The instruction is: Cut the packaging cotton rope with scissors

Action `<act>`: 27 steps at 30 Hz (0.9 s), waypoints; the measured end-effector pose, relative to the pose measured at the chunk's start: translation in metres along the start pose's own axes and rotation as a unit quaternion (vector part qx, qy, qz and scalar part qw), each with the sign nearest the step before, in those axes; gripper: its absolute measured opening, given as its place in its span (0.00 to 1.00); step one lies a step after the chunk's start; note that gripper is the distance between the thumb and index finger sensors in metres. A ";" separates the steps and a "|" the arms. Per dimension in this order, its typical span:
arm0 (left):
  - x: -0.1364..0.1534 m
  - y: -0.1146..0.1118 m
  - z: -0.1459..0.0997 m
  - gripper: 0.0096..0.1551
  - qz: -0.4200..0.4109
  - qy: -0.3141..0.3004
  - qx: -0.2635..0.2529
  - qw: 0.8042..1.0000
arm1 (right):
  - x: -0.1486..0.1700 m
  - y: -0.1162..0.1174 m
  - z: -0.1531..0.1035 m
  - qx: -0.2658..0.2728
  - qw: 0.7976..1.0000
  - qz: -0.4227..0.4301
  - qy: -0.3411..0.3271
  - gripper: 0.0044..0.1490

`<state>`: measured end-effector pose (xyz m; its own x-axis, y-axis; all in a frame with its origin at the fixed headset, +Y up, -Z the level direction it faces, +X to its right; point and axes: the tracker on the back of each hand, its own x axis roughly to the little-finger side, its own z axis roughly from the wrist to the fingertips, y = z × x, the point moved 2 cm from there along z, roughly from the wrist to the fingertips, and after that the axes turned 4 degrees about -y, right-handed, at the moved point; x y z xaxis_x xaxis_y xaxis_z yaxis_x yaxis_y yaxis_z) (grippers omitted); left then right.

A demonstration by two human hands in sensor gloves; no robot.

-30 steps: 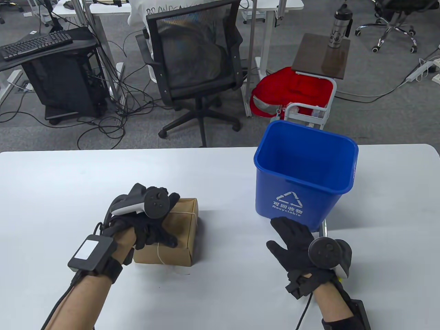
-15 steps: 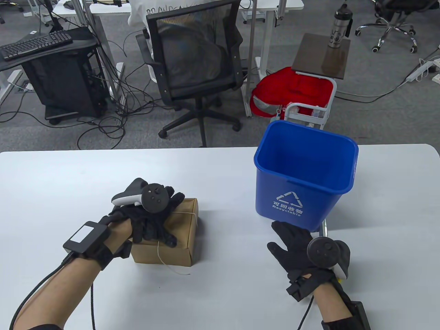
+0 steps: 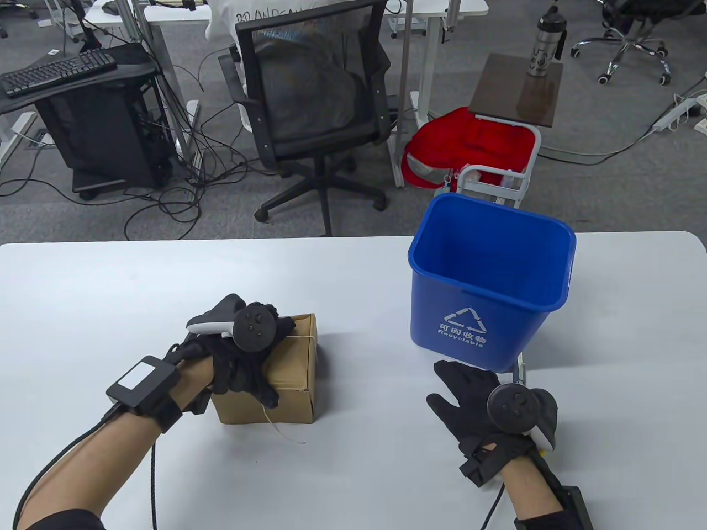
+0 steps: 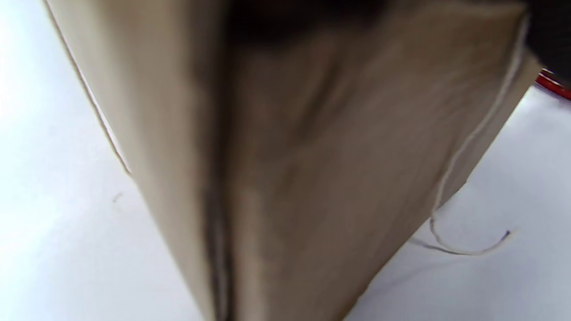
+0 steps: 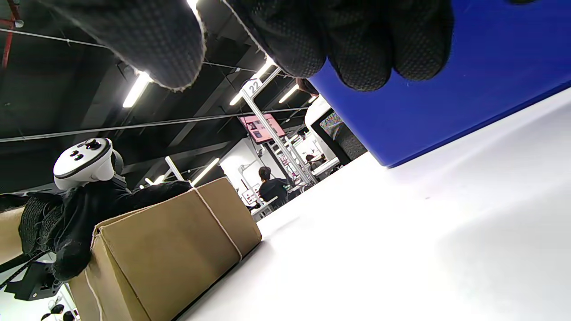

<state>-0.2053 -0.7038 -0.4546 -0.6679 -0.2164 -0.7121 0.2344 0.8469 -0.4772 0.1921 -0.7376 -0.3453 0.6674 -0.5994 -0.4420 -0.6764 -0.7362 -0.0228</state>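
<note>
I see my right hand (image 3: 469, 397) nearest me at about 4 o'clock, fingers spread flat on the table (image 3: 359, 469) and holding nothing, touching or just short of the foot of the bin. It has barely shifted over the last second. My left hand (image 3: 243, 364) at 8 o'clock is draped over the top of the brown parcel (image 3: 293, 386), fingers curled down its near face, and it has turned the parcel slightly, so a near side now shows. The cotton rope (image 3: 281, 428) remains tied round the parcel, its loose tail trailing onto the table toward me. I judge this as steadying only; no cut is made. Counting: two hands, one parcel, one rope, one blue bin (image 3: 489, 281) at 1 o'clock. I cannot make out any scissors for certain.
</note>
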 end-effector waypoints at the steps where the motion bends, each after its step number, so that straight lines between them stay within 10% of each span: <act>1: 0.002 0.000 0.000 0.85 -0.004 -0.006 -0.006 1.000 | 0.000 0.000 0.000 -0.001 1.000 -0.002 0.000 0.45; 27: -0.017 0.018 0.003 0.85 0.037 0.028 -0.045 0.998 | -0.006 0.005 -0.002 -0.009 1.000 -0.009 -0.016 0.43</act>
<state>-0.1878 -0.6866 -0.4529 -0.6909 -0.1262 -0.7119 0.2212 0.9005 -0.3744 0.1856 -0.7384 -0.3412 0.6684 -0.5766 -0.4698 -0.6592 -0.7518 -0.0152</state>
